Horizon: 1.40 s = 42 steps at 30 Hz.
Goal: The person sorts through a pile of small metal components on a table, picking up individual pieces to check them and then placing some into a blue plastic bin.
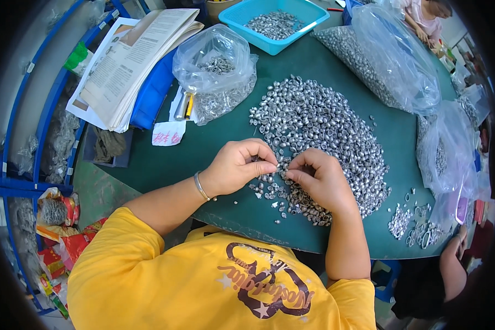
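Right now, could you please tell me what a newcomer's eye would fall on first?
Probably the big heap of silvery metal pieces, right of centre on the green table, with the left hand and right hand close together at its near left side. The bright yellow shirt across the lower part likely comes next, then the turquoise basket at the top, holding more metal pieces.

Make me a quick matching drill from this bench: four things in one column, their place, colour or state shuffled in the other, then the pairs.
1. basket
2. bangle
3. large metal pile
4. papers

A. around the wrist of the left hand
B. turquoise, holding small metal pieces
C. overlapping a blue bin
D. spread loose on the green tabletop

Pairs: 1-B; 2-A; 3-D; 4-C
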Tool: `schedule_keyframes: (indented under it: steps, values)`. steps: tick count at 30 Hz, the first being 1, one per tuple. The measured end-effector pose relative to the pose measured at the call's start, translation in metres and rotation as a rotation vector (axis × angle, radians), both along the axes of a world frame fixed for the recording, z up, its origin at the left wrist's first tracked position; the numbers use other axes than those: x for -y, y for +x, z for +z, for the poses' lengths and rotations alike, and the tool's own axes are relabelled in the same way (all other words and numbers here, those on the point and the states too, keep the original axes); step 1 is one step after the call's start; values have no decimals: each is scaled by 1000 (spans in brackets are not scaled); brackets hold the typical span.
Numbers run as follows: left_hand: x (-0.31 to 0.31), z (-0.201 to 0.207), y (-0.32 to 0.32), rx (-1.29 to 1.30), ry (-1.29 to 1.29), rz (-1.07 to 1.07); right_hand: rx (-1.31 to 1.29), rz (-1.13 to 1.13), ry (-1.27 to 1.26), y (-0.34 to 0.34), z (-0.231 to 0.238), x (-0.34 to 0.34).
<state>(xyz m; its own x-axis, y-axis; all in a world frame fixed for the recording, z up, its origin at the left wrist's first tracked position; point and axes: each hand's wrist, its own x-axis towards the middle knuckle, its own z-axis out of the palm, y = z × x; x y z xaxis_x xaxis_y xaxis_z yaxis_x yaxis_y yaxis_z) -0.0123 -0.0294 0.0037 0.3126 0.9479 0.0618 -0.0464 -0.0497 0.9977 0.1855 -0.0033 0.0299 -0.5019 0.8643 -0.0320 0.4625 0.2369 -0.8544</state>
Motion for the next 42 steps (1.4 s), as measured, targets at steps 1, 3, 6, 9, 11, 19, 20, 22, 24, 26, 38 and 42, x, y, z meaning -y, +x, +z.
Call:
schedule_keyframes:
  steps: [1,3,6,9,11,19,20,22,24,26,38,42]
  values:
    - [-1,2,-1,26,-54,-16,-13,-34,-61,0,-1,-1]
    - [-1,2,-1,31,-71,-9,-57,-78,-170,-1,-1,-1]
    - [-1,2,-2,15,-38,-5,-197,-103,-201,-2,-7,-2]
    - [-2,2,-4,-57,77,-11,-438,-102,-382,-2,-15,-2]
    - [-2,0,-4,-111,143,-12,-531,-107,-541,-4,-9,-2]
    - [-1,7,-2,-142,138,19,-892,-72,-1102,3,-9,-9]
    - [-2,6,-2,-142,136,14,-895,-78,-1101,4,-10,-10]
    - [-4,4,-1,-92,245,-6,-994,-12,-1198,7,-15,-12]
    - [-1,0,2,116,112,-15,-1068,6,-1177,8,-14,-14]
    - [1,-3,-3,222,-33,-76,-1234,63,-1131,16,-15,-17]
    - [6,-6,1,203,-107,5,385,-6,382,8,-5,29]
    - [8,-2,1,155,-152,-11,447,-18,476,10,-4,33]
